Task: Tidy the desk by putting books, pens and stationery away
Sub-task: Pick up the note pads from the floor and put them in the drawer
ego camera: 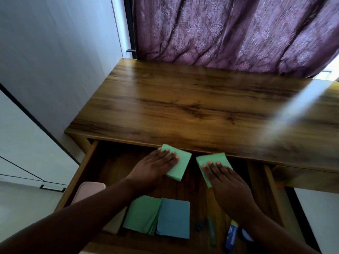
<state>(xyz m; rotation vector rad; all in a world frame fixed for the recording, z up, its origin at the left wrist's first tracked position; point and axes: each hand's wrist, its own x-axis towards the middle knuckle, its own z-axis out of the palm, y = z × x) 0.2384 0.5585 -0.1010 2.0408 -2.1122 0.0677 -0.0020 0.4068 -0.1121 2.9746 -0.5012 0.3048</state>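
Observation:
Two green sticky-note pads lie at the back of the open wooden drawer [86,162]. My left hand [152,167] rests flat with straight fingers on the left green pad [178,165]. On the right green pad [211,159] my right hand [227,182] lies flat the same way. Nearer to me in the drawer sit a green paper stack [141,214] and a blue pad [174,219] side by side. A green pen [211,230], a small dark clip [200,224] and a blue-and-yellow tube [231,237] lie to their right.
The wooden desk top [192,99] stretches behind the drawer, with a purple curtain [229,30] at its back. A pink box [88,189] sits at the drawer's left side. A second drawer [302,177] is at the right. White cabinets stand on the left.

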